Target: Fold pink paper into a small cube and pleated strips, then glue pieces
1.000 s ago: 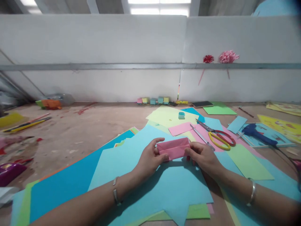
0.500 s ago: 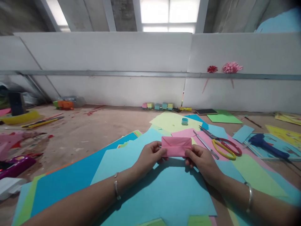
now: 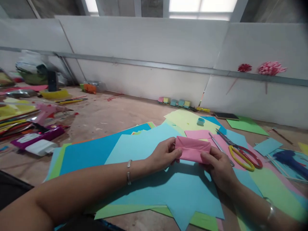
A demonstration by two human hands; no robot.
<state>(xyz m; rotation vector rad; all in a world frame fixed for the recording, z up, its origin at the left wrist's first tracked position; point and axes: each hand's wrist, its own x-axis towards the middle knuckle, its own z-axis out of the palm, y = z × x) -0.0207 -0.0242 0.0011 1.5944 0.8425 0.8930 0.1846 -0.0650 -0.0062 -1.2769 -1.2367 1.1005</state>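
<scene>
A folded pink paper is held up between both hands, above light blue sheets. My left hand pinches its left end, thumb in front and fingers behind. At the right end, my right hand grips it the same way. Creases cross the upper part of the paper, and a folded band runs along its lower part. Just right of my right hand lie scissors with red and yellow handles, beside a slim metal tool on pink sheets.
Left are a pink glue gun, a purple device and a white block. A blue glue gun lies right. Small paper blocks, a phone and a green sheet are near the wall.
The view has turned left and tilted, so things appear further right and more of the left side shows. The pink paper now slants down to the right, still held by both hands.
</scene>
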